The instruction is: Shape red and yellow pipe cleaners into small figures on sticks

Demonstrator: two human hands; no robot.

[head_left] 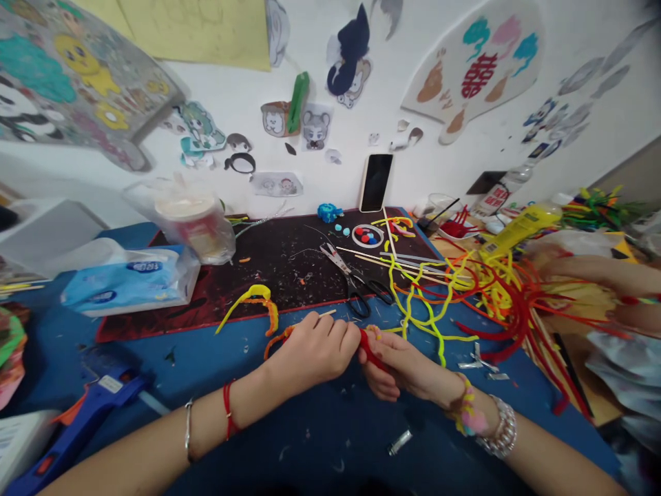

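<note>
While the left hand (pixel 312 351) closes on an orange pipe cleaner (pixel 279 339), the right hand (pixel 397 365) pinches a red one (pixel 372 349).

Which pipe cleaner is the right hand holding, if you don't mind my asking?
The red pipe cleaner, pinched in the fingers of the right hand, unlike the yellow and red pipe cleaners lying in a heap further right.

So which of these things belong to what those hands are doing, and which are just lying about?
In use: the left hand and right hand, a red pipe cleaner, an orange pipe cleaner, a thin wooden stick.

Apparently just lying about: the scissors, blue glue gun, tissue packet, smartphone, heap of yellow and red pipe cleaners.
</note>
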